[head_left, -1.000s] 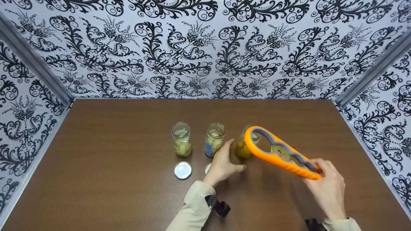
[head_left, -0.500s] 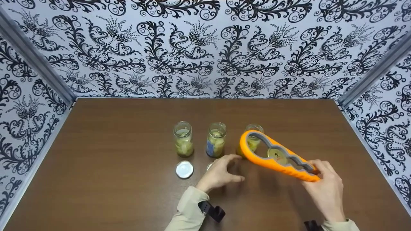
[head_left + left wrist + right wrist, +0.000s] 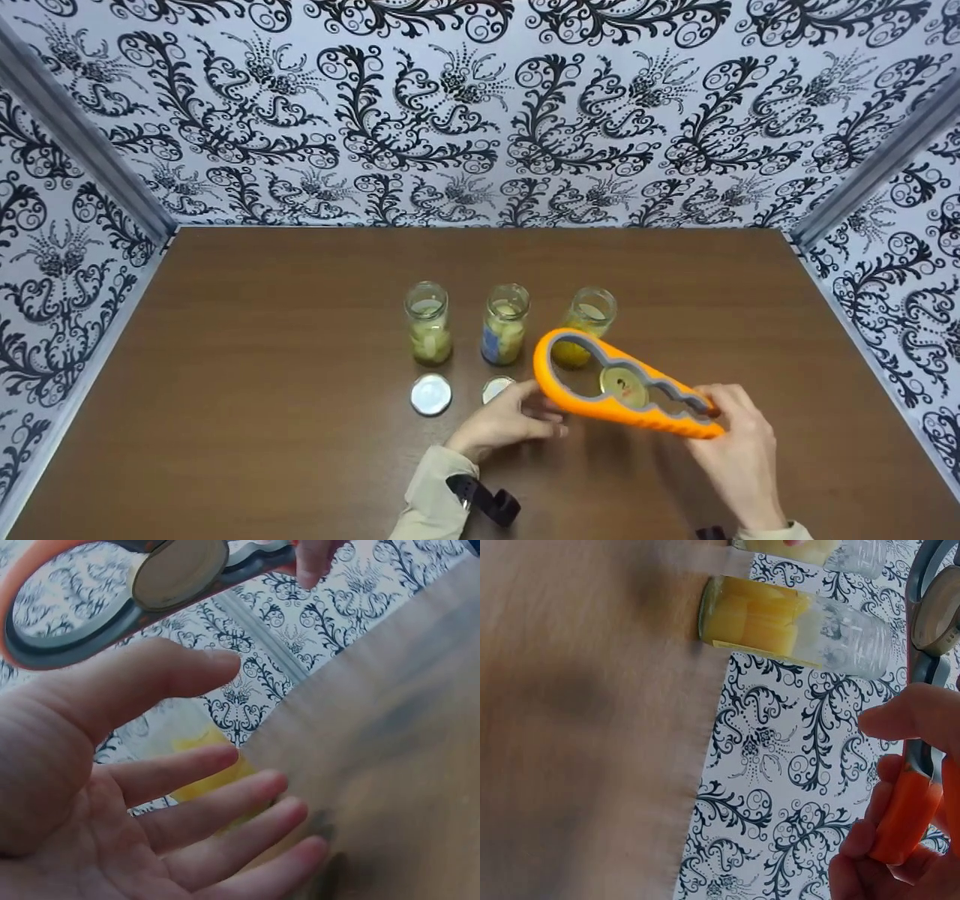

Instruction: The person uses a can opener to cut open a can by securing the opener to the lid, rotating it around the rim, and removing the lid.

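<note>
My right hand (image 3: 739, 450) grips the narrow end of an orange and grey jar opener (image 3: 600, 409), raised above the table. A round gold-coloured jar lid (image 3: 623, 385) sits in one of the opener's middle openings. Just below and left of its wide loop is my left hand (image 3: 499, 426). In the left wrist view, that hand's fingers are spread and slightly bent, holding nothing. Behind the opener stands an uncovered glass jar (image 3: 592, 306) with yellow contents, partly hidden in the head view. The right wrist view shows this jar (image 3: 757, 619) apart from the right hand.
Two more uncovered jars, one at the left (image 3: 430, 334) and one in the middle (image 3: 508, 330), hold pale green pieces. A white lid (image 3: 431, 394) lies before the left jar. Another lid (image 3: 496, 388) is partly covered by my left hand. Patterned walls (image 3: 480, 150) enclose the table.
My left hand has drawn back from the right-hand jar, toward me and to the left. The right hand has brought the opener with the lid left and lower, uncovering that jar's top.
</note>
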The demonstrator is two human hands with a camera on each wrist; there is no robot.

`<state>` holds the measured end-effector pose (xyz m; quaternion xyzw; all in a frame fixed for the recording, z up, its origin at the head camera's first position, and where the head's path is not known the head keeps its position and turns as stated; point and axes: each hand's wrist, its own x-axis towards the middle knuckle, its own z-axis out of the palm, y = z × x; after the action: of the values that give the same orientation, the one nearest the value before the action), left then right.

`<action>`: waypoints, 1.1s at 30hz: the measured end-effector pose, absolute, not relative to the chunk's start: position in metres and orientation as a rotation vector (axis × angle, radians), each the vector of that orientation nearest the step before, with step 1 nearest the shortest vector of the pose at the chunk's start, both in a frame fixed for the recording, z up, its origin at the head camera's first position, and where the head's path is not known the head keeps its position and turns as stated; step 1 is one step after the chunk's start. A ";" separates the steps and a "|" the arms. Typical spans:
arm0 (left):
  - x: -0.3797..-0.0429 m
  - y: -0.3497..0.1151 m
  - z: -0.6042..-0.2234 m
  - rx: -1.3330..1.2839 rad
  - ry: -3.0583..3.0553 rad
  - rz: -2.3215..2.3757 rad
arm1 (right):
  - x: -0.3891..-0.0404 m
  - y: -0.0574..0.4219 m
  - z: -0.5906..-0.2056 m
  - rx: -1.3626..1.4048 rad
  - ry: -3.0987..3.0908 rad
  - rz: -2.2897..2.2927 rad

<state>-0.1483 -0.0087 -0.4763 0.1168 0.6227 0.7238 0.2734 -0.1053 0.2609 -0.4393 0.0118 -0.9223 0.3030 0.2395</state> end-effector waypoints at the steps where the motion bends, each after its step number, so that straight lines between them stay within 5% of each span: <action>1: -0.147 -0.009 -0.478 0.298 1.599 1.978 | -0.105 0.260 -0.441 0.047 -2.520 0.836; 33: -0.136 0.010 -0.511 0.152 0.557 2.355 | -0.101 0.233 -0.477 0.129 -2.528 0.820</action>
<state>-0.1356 0.0101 -0.5109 0.0587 0.2152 0.9096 0.3506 -0.1008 0.2333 -0.4771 0.0472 -0.9227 0.2992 0.2384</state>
